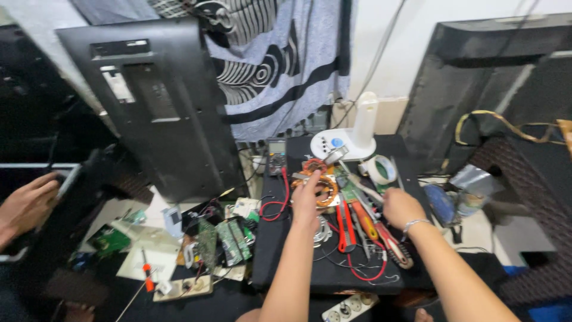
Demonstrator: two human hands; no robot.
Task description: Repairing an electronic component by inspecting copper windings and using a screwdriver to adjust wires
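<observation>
The round copper-wound coil on its pale plate lies on the black worktop, directly under the fingertips of the left hand, which reaches forward palm down with fingers loosely spread, touching the coil's near edge. Just right of it lie red-handled pliers and screwdrivers. The right hand, a bracelet at its wrist, rests knuckles up over the tool handles; whether it grips one cannot be told. Another person's hand shows at far left.
</observation>
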